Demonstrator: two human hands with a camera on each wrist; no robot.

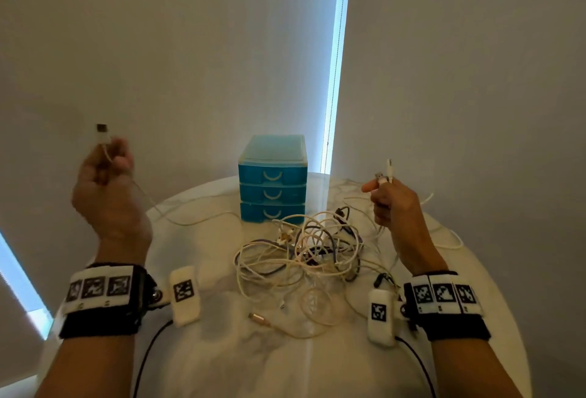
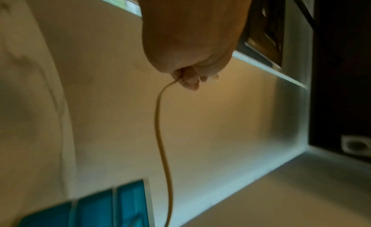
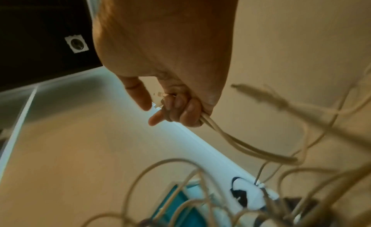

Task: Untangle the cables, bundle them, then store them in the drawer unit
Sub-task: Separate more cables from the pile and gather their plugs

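Nearest the person, a loose cable end with a metal plug [image 1: 257, 317] lies on the round white table [image 1: 222, 350]. Just beyond it sits the tangle of cables [image 1: 304, 252], white and dark strands looped over one another in the middle of the table. The right hand [image 1: 394, 204] is raised above the right side of the tangle, its fingers curled round two white cable ends [image 1: 385, 172] whose plugs stick up out of the fist; in the right wrist view the two cables [image 3: 230, 138] run side by side out from under the curled fingers [image 3: 186, 109], with the forefinger held out straighter. The left hand [image 1: 106, 172] is raised well off to the left, fingers closed on a white cable [image 1: 190, 221] just below its USB plug [image 1: 102, 133], which points upward; the cable trails down to the table and across toward the tangle. The left wrist view shows that cable [image 2: 160, 135] hanging from the closed fist [image 2: 186, 44]. Behind the tangle stands the blue drawer unit [image 1: 272, 179], its three drawers all closed, close to the pale wall [image 1: 158, 49].
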